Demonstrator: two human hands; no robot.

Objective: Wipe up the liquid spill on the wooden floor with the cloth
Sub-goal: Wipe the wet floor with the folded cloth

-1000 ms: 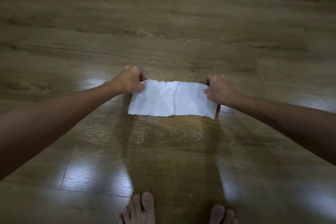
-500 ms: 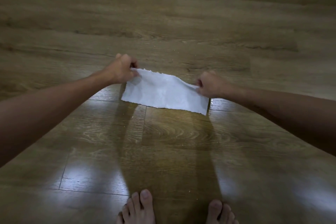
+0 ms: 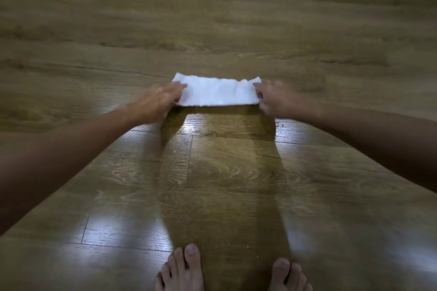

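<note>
Head view: white cloth [image 3: 218, 91] lies flat on the wooden floor [image 3: 212, 19], thin, limp, probably tear-prone when wet; best held at its short ends, where left hand [image 3: 160, 99] and right hand [image 3: 275, 99] pinch it.

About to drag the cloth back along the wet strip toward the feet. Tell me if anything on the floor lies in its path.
Nothing visible blocks it. The cloth lies flat, with the left hand and right hand at its ends. The floor between it and the bare feet shows only sheen and a few tiny pale specks.
</note>
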